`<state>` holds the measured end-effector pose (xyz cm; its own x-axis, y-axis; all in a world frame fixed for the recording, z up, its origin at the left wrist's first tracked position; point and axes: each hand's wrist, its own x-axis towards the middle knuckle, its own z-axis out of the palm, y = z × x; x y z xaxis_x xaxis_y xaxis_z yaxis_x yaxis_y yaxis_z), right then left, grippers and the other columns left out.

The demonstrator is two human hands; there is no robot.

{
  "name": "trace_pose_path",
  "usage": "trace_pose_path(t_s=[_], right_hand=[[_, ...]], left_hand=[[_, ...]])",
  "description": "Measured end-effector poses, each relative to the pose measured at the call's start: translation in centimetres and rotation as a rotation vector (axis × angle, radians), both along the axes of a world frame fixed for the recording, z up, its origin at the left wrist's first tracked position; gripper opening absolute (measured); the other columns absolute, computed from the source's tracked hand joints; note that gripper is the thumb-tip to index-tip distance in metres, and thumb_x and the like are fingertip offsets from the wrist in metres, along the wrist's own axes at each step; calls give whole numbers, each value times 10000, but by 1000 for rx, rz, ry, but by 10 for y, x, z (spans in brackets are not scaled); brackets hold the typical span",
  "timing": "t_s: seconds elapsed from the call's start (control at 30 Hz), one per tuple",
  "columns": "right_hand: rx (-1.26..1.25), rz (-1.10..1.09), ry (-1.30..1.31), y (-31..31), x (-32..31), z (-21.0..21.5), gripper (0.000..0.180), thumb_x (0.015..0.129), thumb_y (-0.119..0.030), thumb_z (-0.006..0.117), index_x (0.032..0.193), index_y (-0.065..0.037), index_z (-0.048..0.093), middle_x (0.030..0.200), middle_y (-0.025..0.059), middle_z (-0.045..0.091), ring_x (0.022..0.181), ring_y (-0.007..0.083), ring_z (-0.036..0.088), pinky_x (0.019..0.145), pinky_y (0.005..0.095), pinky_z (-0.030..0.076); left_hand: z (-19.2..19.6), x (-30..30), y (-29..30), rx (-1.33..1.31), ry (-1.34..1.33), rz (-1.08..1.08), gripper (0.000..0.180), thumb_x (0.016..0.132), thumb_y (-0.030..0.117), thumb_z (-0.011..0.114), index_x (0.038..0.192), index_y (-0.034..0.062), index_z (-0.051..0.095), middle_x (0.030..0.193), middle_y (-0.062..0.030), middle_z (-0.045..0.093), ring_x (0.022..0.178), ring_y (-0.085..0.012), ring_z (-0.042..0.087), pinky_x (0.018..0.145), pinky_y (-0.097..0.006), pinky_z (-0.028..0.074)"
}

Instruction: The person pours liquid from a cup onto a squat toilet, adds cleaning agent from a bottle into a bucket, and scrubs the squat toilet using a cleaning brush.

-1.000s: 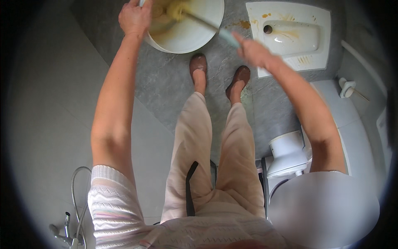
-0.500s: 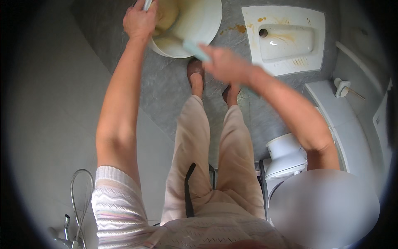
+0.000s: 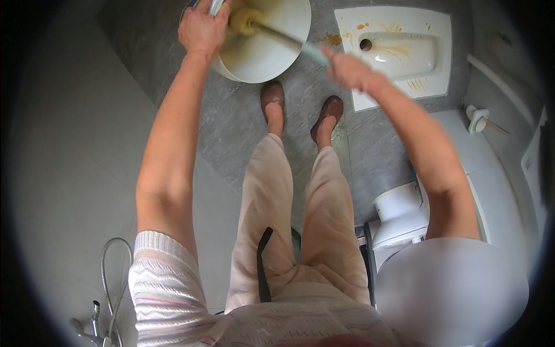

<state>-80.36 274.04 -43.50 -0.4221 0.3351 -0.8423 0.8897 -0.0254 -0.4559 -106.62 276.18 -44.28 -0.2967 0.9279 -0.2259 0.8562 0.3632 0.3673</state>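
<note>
Gray marbled floor (image 3: 237, 121) is lying under 1 round white bucket (image 3: 277, 63), top of the frame. The left hand (image 3: 203, 32) is holding its left edge; the right hand (image 3: 351, 72) is holding a pale-green-handled brush (image 3: 315, 54), its yellow head (image 3: 245, 21) sitting inside the bucket.

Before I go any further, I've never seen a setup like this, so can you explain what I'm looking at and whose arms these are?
There's no robot here: these are a person's own bare arms. A wide fisheye camera on their head looks down, so straight edges bend and you see their body from above.

The right hand grips a tool with a pale green handle; its yellowish head is inside a white bucket. The left hand is at the bucket's near-left rim, but its exact grip is unclear.

On the grey floor, brown shoes cover the feet. To the right is a white squat toilet with yellow-brown stains.
</note>
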Motion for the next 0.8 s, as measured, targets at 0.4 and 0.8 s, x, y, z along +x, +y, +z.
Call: trace_pose_path(t_s=[0.4, 0.8], right_hand=[[114, 33, 31, -61, 2, -15, 533, 799, -179, 460, 1290, -80, 278, 866, 232, 583, 785, 375, 569, 712, 421, 461], [95, 13, 55, -72, -36, 15, 541, 759, -186, 496, 1255, -40, 337, 872, 247, 578, 804, 371, 575, 720, 411, 462]], left_hand=[[-12, -13, -12, -84, 80, 0, 470, 763, 436, 502, 1180, 220, 485, 950, -165, 598, 857, -309, 583, 742, -399, 458], [3, -7, -22, 17, 107, -45, 422, 741, 288, 561, 1139, 155, 520, 919, -228, 565, 868, -367, 536, 783, -411, 426]])
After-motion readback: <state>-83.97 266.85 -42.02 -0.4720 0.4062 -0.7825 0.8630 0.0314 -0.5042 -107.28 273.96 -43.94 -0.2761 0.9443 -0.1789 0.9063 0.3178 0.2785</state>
